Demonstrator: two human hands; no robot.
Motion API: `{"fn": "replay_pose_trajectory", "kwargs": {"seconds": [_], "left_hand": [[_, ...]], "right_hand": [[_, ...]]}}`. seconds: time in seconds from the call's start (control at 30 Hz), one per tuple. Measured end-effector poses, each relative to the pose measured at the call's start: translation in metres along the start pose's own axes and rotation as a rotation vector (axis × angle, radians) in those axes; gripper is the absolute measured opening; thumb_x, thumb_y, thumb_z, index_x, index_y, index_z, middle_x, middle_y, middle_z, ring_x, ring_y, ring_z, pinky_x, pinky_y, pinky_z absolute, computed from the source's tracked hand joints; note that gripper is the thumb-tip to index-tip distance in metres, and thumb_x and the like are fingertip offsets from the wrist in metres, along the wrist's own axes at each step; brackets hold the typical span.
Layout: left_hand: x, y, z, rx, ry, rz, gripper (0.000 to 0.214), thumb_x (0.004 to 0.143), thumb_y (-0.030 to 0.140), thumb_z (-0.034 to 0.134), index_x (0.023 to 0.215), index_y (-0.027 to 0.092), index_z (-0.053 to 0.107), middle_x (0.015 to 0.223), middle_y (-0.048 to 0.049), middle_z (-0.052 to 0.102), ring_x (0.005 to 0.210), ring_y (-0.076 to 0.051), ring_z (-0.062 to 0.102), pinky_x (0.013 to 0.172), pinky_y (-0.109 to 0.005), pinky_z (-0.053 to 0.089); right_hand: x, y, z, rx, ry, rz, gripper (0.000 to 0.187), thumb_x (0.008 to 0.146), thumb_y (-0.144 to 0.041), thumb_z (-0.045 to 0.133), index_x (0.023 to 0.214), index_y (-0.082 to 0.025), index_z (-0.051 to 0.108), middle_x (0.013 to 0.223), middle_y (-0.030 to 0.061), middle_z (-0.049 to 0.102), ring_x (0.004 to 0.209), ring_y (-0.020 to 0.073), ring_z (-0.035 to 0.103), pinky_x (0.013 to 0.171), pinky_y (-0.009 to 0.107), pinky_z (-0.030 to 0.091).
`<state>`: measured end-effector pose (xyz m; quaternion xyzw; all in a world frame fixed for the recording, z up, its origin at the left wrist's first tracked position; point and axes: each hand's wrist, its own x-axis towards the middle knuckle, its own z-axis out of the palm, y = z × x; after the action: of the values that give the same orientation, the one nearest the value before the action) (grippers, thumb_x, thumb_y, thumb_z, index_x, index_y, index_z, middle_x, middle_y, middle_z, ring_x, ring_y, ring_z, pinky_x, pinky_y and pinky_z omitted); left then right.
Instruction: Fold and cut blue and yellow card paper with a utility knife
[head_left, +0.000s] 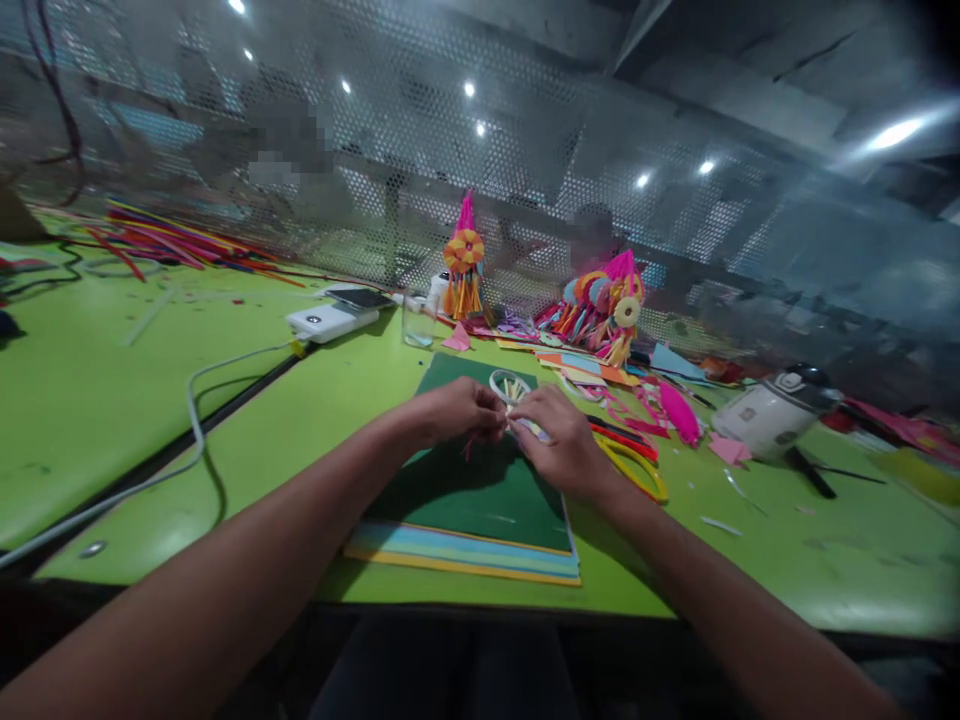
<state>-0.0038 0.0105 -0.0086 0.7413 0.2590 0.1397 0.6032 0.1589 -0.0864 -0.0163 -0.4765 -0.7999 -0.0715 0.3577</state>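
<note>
My left hand point(469, 408) and my right hand point(559, 435) meet over a stack of coloured sheets, dark green on top point(480, 490). Both sets of fingertips are closed in a pinch around the narrow ends of some pale yellow strips point(513, 388). A white ring point(497, 378) shows just beyond the fingertips, around or behind the strips; I cannot tell which. Below my left fingers hangs a thin pinkish thread point(468, 449). Fingers cover most of the pinched part. Right of my right hand lie yellow-handled scissors point(637, 475) and a red-handled tool point(626, 440).
Tasselled paper ornaments point(463, 250) stand near the perforated screen point(525, 150). A clear cup point(418, 318), a white power bank point(332, 320) with a cable point(196, 420), and a white glue gun-like device or kettle point(772, 410) sit on the green table point(255, 440). Paper scraps lie around.
</note>
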Motion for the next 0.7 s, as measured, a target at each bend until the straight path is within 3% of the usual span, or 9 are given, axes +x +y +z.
{"fn": "replay_pose_trajectory", "kwargs": {"seconds": [0.23,0.47,0.7], "left_hand": [[-0.001,0.001,0.001,0.000,-0.025,-0.033,0.012,0.077,0.020,0.061,0.067,0.013,0.063,0.060,0.0010,0.063,0.053,-0.009,0.052,0.055,-0.022,0.038],[0.002,0.000,0.006,-0.041,-0.040,-0.024,0.008,0.072,0.020,0.066,0.069,0.013,0.065,0.066,0.0000,0.066,0.062,-0.011,0.057,0.062,-0.022,0.043],[0.004,0.000,0.014,-0.072,0.025,-0.051,0.003,0.072,0.014,0.062,0.070,0.013,0.060,0.066,-0.0001,0.066,0.061,-0.010,0.058,0.066,-0.025,0.045]], "right_hand": [[-0.011,0.005,0.005,0.035,-0.015,0.013,0.009,0.091,-0.019,0.053,0.094,-0.020,0.061,0.089,0.0079,0.064,0.088,0.0228,0.055,0.078,0.037,0.045],[-0.014,0.002,0.000,0.067,-0.006,0.104,0.008,0.090,-0.020,0.053,0.088,-0.020,0.061,0.084,0.0064,0.064,0.081,0.0202,0.058,0.075,0.033,0.046],[-0.013,0.003,0.002,0.148,-0.036,0.268,0.007,0.085,-0.023,0.060,0.081,-0.019,0.063,0.080,0.0050,0.066,0.078,0.0191,0.060,0.072,0.031,0.046]]}}
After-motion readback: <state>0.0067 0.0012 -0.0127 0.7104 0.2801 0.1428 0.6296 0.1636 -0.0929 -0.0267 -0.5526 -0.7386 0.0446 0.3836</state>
